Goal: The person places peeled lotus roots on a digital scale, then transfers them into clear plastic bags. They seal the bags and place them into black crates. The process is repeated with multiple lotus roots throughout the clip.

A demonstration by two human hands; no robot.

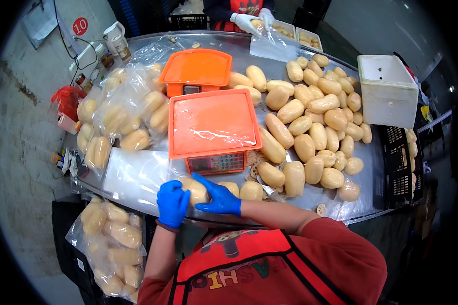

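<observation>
My left hand, in a blue glove, is at the mouth of a clear plastic bag, its fingers curled at the bag's edge. My right hand, also blue-gloved, holds the near end of a peeled lotus root piece that lies between both hands. The stack of clear bags lies flat on the metal table to the left. Just beyond my hands stands an orange-topped digital scale. More peeled lotus root pieces lie right of my right hand.
Another orange scale stands farther back. Filled bags are at the left; more lie in a black crate below. A large lotus root pile, white foam box and black crate are right. A co-worker's gloved hands work opposite.
</observation>
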